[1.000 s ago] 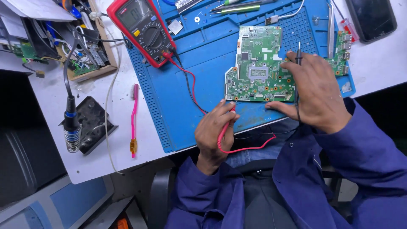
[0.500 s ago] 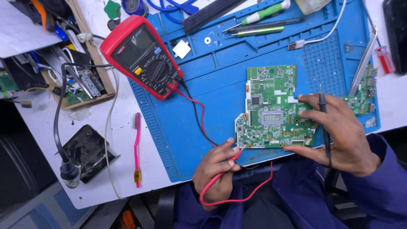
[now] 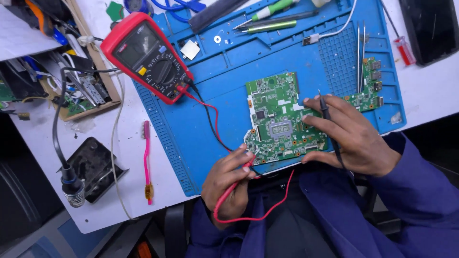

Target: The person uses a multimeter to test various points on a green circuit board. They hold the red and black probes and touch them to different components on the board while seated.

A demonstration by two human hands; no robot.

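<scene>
A green circuit board (image 3: 279, 119) lies on the blue work mat (image 3: 201, 114). My left hand (image 3: 228, 184) grips a red probe (image 3: 239, 179), its tip at the board's near left edge. My right hand (image 3: 351, 136) holds a black probe (image 3: 324, 107) upright against the board's right side, fingers resting on the board. Red and black leads (image 3: 210, 117) run from the probes to a red multimeter (image 3: 146, 57) at the mat's far left corner.
A small green board (image 3: 368, 91) and tweezers (image 3: 361, 52) lie at the mat's right. Screwdrivers (image 3: 267, 16) sit at the far edge. A pink brush (image 3: 147, 160), a black stand (image 3: 93, 167) and a soldering tool (image 3: 71, 184) lie left of the mat. A cluttered tray (image 3: 79, 95) sits farther left.
The view has shifted, so the bench sits lower and more centred. The left hand's red probe tip has moved onto the board's near left edge. The right hand keeps its probe on the board.
</scene>
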